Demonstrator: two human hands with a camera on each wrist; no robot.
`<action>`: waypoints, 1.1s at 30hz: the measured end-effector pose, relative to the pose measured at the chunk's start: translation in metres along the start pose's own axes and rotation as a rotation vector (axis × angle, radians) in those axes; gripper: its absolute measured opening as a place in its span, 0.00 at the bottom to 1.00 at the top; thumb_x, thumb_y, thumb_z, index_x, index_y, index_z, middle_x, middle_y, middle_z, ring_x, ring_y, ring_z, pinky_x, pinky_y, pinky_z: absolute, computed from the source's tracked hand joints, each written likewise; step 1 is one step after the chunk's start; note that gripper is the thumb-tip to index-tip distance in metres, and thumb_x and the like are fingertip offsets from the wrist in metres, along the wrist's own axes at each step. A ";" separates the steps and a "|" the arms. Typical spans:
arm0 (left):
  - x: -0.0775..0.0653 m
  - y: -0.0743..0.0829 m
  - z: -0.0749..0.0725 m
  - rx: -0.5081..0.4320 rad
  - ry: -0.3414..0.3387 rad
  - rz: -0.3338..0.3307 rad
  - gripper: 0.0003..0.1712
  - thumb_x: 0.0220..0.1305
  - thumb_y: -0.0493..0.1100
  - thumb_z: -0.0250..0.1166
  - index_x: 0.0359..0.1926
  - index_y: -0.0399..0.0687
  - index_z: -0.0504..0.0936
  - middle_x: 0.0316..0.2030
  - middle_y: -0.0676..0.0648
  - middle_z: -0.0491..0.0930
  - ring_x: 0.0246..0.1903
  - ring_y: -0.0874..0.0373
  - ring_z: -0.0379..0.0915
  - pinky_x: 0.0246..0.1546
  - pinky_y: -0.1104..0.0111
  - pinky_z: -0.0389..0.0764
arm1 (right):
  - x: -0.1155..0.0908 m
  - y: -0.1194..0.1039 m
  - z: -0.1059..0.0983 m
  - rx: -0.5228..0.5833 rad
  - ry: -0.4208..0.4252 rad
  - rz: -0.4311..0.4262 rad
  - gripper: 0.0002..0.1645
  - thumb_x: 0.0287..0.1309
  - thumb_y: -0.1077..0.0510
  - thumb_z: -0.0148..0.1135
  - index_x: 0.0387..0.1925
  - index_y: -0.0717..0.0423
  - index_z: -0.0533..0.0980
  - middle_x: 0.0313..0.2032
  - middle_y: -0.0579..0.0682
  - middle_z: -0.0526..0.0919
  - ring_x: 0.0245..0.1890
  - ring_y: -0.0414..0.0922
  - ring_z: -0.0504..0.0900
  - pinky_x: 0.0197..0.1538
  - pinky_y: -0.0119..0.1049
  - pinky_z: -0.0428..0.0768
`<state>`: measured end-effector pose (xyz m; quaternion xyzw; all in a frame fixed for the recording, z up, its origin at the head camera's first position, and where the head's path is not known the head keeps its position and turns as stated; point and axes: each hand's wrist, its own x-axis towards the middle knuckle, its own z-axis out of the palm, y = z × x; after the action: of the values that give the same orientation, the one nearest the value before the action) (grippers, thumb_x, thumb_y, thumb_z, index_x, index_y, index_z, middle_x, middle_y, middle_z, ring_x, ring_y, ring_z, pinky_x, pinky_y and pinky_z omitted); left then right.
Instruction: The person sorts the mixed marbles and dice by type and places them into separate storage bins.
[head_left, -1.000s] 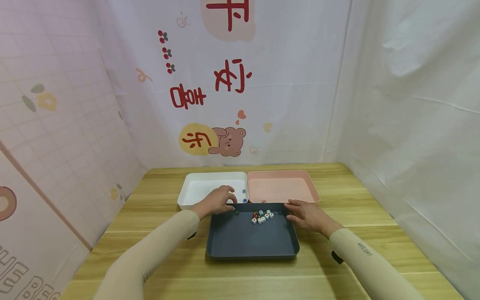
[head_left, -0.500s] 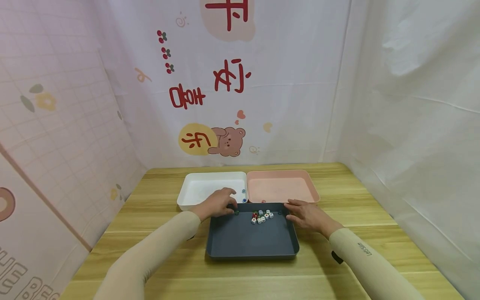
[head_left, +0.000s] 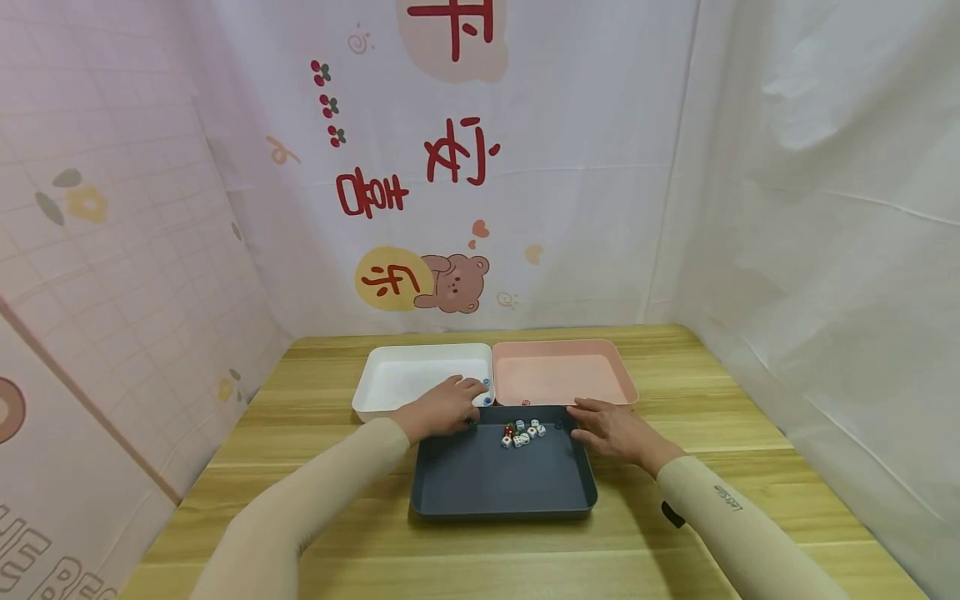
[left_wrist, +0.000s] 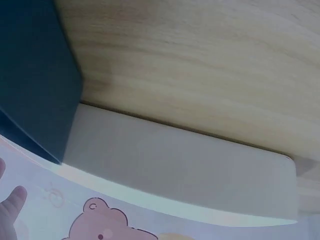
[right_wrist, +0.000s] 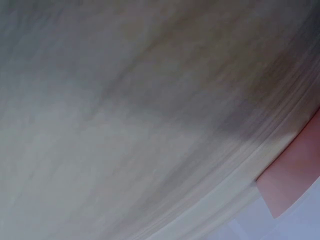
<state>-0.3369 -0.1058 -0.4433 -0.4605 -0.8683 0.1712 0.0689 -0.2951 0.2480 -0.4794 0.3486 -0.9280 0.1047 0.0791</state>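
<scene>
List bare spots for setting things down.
Free: front half of the dark grey rectangular tray; wooden table before it, between the beige sleeves; back of the pink rectangular tray. Crowded: the grey tray's far end, with small white and red dice between the left hand and right hand.

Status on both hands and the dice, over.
Left hand over far left corner of dark tray, blocking view, grip unclear. Right hand at far right corner. Dice mostly clustered inside.
</scene>
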 end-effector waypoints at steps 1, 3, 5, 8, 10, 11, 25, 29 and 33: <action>0.001 0.001 0.000 0.026 -0.002 0.011 0.08 0.63 0.49 0.71 0.43 0.65 0.90 0.65 0.46 0.70 0.67 0.50 0.62 0.66 0.50 0.67 | 0.000 0.000 0.000 -0.003 0.003 -0.002 0.32 0.70 0.44 0.56 0.65 0.62 0.73 0.64 0.64 0.73 0.62 0.62 0.73 0.61 0.58 0.73; 0.003 0.003 -0.001 0.054 -0.006 0.026 0.09 0.63 0.49 0.71 0.44 0.65 0.89 0.65 0.47 0.71 0.67 0.51 0.62 0.65 0.51 0.67 | 0.000 0.000 0.000 -0.001 0.003 0.000 0.33 0.70 0.44 0.57 0.65 0.62 0.73 0.64 0.65 0.73 0.62 0.62 0.73 0.61 0.58 0.73; 0.005 0.004 -0.002 0.067 -0.012 0.032 0.09 0.63 0.48 0.71 0.45 0.65 0.89 0.65 0.47 0.70 0.67 0.51 0.62 0.66 0.51 0.67 | 0.000 0.000 0.000 0.004 0.003 0.002 0.33 0.70 0.44 0.58 0.65 0.62 0.73 0.64 0.65 0.72 0.62 0.62 0.73 0.61 0.58 0.73; 0.007 0.006 -0.002 0.081 -0.028 0.030 0.10 0.64 0.48 0.70 0.46 0.65 0.89 0.65 0.47 0.70 0.67 0.52 0.62 0.66 0.52 0.67 | 0.001 -0.001 0.000 0.008 0.006 0.003 0.33 0.69 0.44 0.58 0.65 0.61 0.73 0.64 0.65 0.72 0.62 0.62 0.73 0.61 0.59 0.73; 0.009 0.007 -0.001 0.093 -0.039 0.025 0.10 0.65 0.47 0.69 0.46 0.65 0.89 0.66 0.48 0.70 0.67 0.52 0.63 0.66 0.53 0.67 | 0.000 -0.001 0.000 0.006 0.012 -0.001 0.32 0.69 0.45 0.59 0.65 0.62 0.73 0.64 0.65 0.73 0.62 0.62 0.73 0.61 0.59 0.73; 0.010 0.008 -0.001 0.098 -0.047 0.024 0.10 0.66 0.46 0.68 0.46 0.65 0.89 0.66 0.48 0.70 0.66 0.52 0.63 0.66 0.53 0.67 | 0.000 -0.001 0.000 0.005 0.016 -0.004 0.32 0.69 0.45 0.59 0.65 0.62 0.73 0.63 0.65 0.73 0.62 0.62 0.73 0.60 0.59 0.73; 0.017 0.010 0.003 0.112 -0.070 0.024 0.10 0.67 0.45 0.67 0.46 0.63 0.90 0.65 0.48 0.69 0.64 0.53 0.64 0.66 0.56 0.68 | -0.001 -0.002 -0.001 0.007 -0.007 0.022 0.32 0.70 0.44 0.57 0.66 0.61 0.72 0.65 0.64 0.72 0.63 0.62 0.72 0.62 0.58 0.72; 0.015 0.010 0.002 0.086 -0.036 0.028 0.08 0.66 0.47 0.68 0.44 0.62 0.90 0.65 0.47 0.70 0.64 0.52 0.65 0.64 0.56 0.69 | -0.001 -0.002 0.000 0.013 0.009 0.011 0.31 0.69 0.46 0.58 0.65 0.61 0.73 0.64 0.64 0.73 0.62 0.62 0.73 0.61 0.59 0.73; 0.013 0.007 0.002 -0.010 0.001 0.006 0.06 0.64 0.48 0.70 0.42 0.62 0.90 0.66 0.46 0.69 0.66 0.51 0.64 0.65 0.56 0.69 | 0.000 -0.001 0.000 0.012 0.019 0.001 0.31 0.68 0.46 0.59 0.64 0.62 0.74 0.63 0.64 0.73 0.61 0.62 0.74 0.60 0.59 0.73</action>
<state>-0.3394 -0.0919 -0.4484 -0.4636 -0.8676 0.1669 0.0667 -0.2942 0.2475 -0.4797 0.3478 -0.9267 0.1139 0.0858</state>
